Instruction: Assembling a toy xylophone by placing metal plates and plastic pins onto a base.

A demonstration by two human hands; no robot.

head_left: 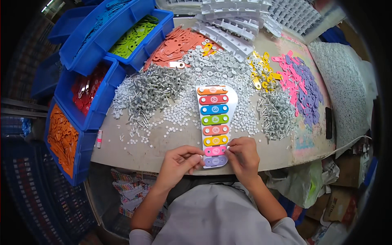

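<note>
A toy xylophone with a white base lies on the table in front of me, its coloured bars running toward me. White round caps sit on the ends of the orange, red, blue, green, coral and yellow bars. Dark holes show at the ends of the pink bar and the purple bar. My left hand is closed in a pinch at the left end of these two bars; a small white piece shows at its fingertips. My right hand pinches a small white cap at the pink bar's right end.
Blue bins with coloured bars line the left. A heap of metal pins, white caps, coral bars and more pins surround the xylophone. Pink and purple bars lie right; white plastic bases are stacked behind.
</note>
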